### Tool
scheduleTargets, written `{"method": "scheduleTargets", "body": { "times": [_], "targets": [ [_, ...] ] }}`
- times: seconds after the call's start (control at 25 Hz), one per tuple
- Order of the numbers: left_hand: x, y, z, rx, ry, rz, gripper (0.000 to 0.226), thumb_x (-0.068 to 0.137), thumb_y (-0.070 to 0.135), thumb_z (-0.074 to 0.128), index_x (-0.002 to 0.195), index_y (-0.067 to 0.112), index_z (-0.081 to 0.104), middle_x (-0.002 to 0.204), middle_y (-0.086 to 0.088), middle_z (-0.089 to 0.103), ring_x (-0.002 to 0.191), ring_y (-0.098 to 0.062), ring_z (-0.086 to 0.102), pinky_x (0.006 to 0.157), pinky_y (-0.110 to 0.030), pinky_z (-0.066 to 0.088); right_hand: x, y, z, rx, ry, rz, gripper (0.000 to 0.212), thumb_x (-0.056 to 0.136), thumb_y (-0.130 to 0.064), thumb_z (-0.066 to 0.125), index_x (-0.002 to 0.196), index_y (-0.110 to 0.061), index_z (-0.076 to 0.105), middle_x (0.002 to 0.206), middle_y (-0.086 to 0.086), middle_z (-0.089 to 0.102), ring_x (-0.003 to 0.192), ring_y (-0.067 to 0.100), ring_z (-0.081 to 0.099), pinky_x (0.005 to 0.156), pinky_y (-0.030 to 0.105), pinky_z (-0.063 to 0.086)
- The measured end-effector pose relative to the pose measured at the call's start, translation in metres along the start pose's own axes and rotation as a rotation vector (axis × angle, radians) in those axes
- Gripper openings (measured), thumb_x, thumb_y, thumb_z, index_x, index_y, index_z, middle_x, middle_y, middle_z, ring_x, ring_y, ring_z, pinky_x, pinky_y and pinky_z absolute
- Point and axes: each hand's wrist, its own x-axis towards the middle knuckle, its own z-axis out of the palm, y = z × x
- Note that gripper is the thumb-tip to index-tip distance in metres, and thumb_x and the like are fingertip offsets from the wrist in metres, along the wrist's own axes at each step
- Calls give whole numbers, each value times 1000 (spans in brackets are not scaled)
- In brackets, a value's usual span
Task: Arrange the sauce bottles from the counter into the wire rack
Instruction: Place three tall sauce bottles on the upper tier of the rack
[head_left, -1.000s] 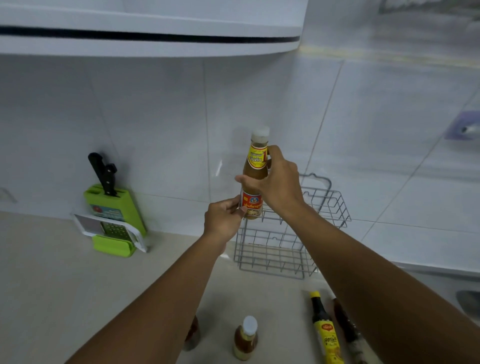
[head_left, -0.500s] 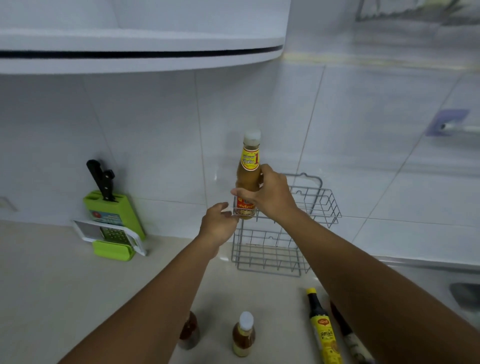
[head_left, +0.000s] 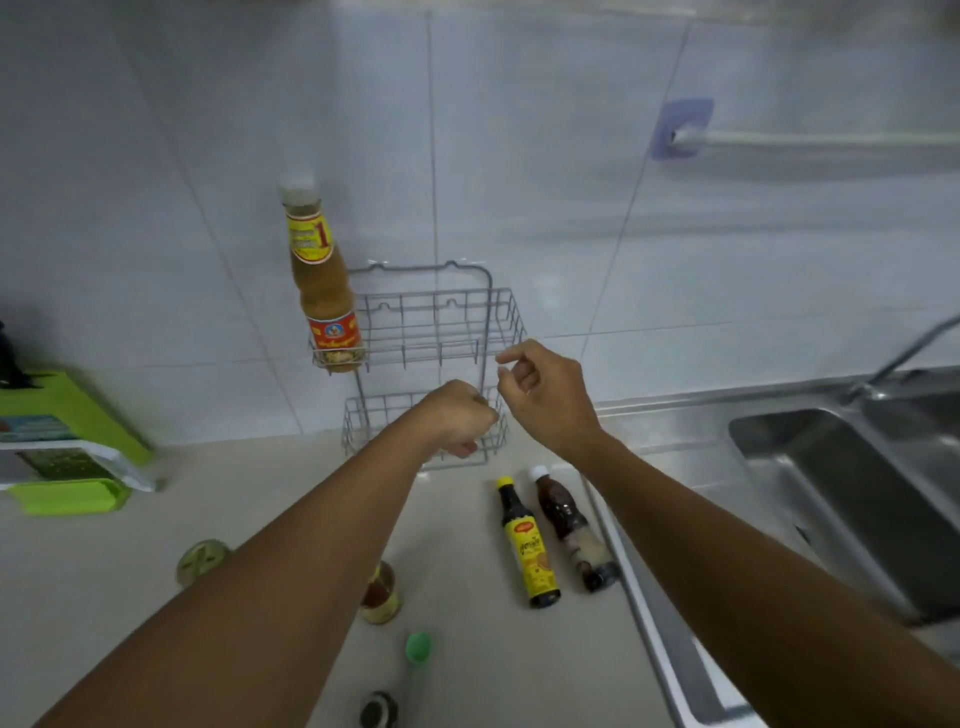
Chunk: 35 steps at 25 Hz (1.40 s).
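Observation:
A two-tier wire rack (head_left: 441, 317) stands against the tiled wall. A tall orange sauce bottle (head_left: 321, 280) with a red and yellow label stands upright in the left end of its upper tier. My left hand (head_left: 457, 415) is a closed fist in front of the lower tier and holds nothing. My right hand (head_left: 545, 395) hovers beside it with loosely curled fingers, empty. On the counter lie a dark bottle with a yellow label (head_left: 527, 545) and a brown bottle with a white cap (head_left: 569, 527). A small jar-like bottle (head_left: 382, 592) is partly hidden behind my left forearm.
A green knife block with a grater (head_left: 62, 447) stands at the left. A steel sink (head_left: 852, 493) with a tap fills the right. A green bottle cap (head_left: 418, 647), a round green lid (head_left: 202, 561) and a dark cap (head_left: 379, 709) are near the front.
My right hand let go of the orange bottle, which now stands in the rack's upper tier. Both hands dropped lower and to the right. The view tilted downward.

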Motion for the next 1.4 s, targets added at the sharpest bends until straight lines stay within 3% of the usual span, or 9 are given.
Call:
{"method": "scheduleTargets", "body": {
  "times": [0.12,0.24,0.32,0.44,0.6,0.72,1.0,1.2,1.4],
  "targets": [
    [23,-7,61,26,-63,-71,28,91,15,55,111,-3,63,105,-22,70,91,-33,74,80,-41,64,-37,67,-11,-104,-85,232,14,88,-15,68,101,-18,71,67,-7,62,68,17,65,71,30,55],
    [41,-33,117,108,-58,-176,17,88,14,53,91,-1,60,85,-17,63,72,-30,65,49,-30,51,-74,121,-15,-203,-322,522,42,86,-34,70,125,-21,60,102,1,67,97,25,68,85,36,56],
    [52,-59,145,75,-33,-257,29,85,24,58,100,-1,62,98,-18,68,82,-33,69,61,-36,60,-95,142,-14,-315,-469,616,62,83,-46,71,135,-21,51,122,4,62,113,27,63,88,34,50],
    [68,-90,181,7,4,-362,65,72,41,65,127,7,54,124,-18,60,107,-36,66,81,-46,63,-115,164,-8,-382,-540,668,70,71,-60,71,129,-24,53,120,2,62,111,26,65,88,35,51],
    [66,-95,194,-5,68,-368,66,77,36,73,130,10,45,130,-16,48,110,-39,61,61,-44,64,-122,181,2,-409,-494,650,57,64,-62,71,108,-27,61,100,-3,67,94,24,69,81,35,55],
    [63,-93,194,3,93,-335,57,79,31,71,126,10,47,124,-17,55,106,-38,64,71,-50,64,-125,185,0,-364,-466,652,43,68,-52,73,101,-24,65,94,-1,69,85,23,69,73,31,54],
    [27,-39,141,7,238,85,39,90,24,67,123,20,47,112,-4,62,103,-26,64,88,-42,56,-90,134,-35,128,-149,601,20,75,-26,81,92,-23,72,82,-6,72,77,15,70,61,22,50],
    [-23,26,35,-61,532,479,53,87,30,73,132,32,44,116,4,65,100,-17,65,86,-37,56,-9,36,-61,386,97,249,31,74,-18,85,102,-27,73,90,-5,77,81,16,72,75,34,61],
    [-44,56,-63,9,860,634,60,84,32,77,134,31,43,116,1,69,100,-21,65,82,-38,57,63,-43,-57,490,56,-4,38,77,-15,87,107,-29,67,102,-1,79,94,18,77,84,34,62]
  ]
}}
